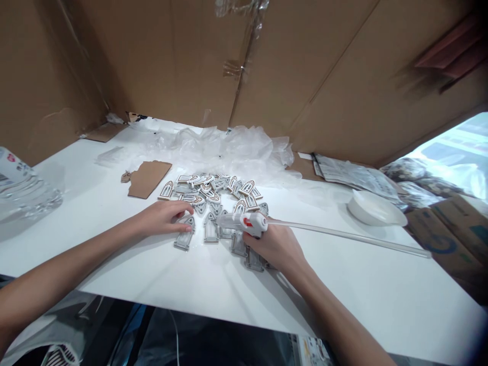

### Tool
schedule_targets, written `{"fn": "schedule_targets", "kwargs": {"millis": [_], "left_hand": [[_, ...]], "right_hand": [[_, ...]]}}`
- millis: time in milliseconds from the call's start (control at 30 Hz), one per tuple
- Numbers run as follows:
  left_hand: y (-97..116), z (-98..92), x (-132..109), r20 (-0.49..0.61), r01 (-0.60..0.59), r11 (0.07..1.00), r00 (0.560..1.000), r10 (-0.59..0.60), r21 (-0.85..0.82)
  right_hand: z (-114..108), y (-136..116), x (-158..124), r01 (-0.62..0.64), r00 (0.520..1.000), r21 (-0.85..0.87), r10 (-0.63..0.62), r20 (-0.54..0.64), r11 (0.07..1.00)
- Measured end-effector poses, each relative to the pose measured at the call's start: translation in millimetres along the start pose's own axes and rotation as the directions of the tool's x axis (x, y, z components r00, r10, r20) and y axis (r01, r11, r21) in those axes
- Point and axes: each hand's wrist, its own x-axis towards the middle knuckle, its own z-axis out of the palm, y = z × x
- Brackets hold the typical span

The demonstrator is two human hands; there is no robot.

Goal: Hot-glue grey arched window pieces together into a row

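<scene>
The right hand [276,247] grips a hot-glue gun [244,222] whose nozzle points left across the worktop [190,284] at the grey window-shaped piece [184,237], just beside it, which the left hand [162,217] presses flat with loosely extended fingertips.

Brown cardboard walls [152,61], taped seam [233,68], white table [213,290], bright opening [457,147] at right.

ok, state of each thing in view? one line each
left hand, fingertips resting on one arch piece, not gripping
arch piece, flat on the table
right hand, closed round the glue gun
glue gun, held low over the pieces, nozzle pointing left
glue stick, loaded, long end out the back
pile of arch pieces, loose, overlapping
plastic wrap, crumpled
white dish, flat, untouched
</scene>
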Motion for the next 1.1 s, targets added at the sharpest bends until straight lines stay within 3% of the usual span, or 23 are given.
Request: {"fn": "schedule_targets", "kwargs": {"millis": [500,667,967,1100], "left_hand": [[-1,-0.5,-1,-0.008,-0.012,0.999,1.000,0.011,-0.032],[-2,5.2,0,-0.059,-0.033,0.999,0.998,0.032,-0.019],[-3,12.3,0,-0.135,-0.238,0.971,0.963,0.232,-0.028],[-4,11.6,-1,-0.142,-0.276,0.960,0.953,0.267,-0.044]], "right_hand": [[0,0,0,-0.015,1.000,-0.025,0.015,0.018,1.000],[-1,-1,1,-0.012,1.000,-0.031,0.012,0.018,0.999],[-2,-1,0,-0.015,1.000,-0.022,0.015,0.014,1.000],[-3,-2,0,-0.016,1.000,-0.018,0.016,0.015,1.000]]}}
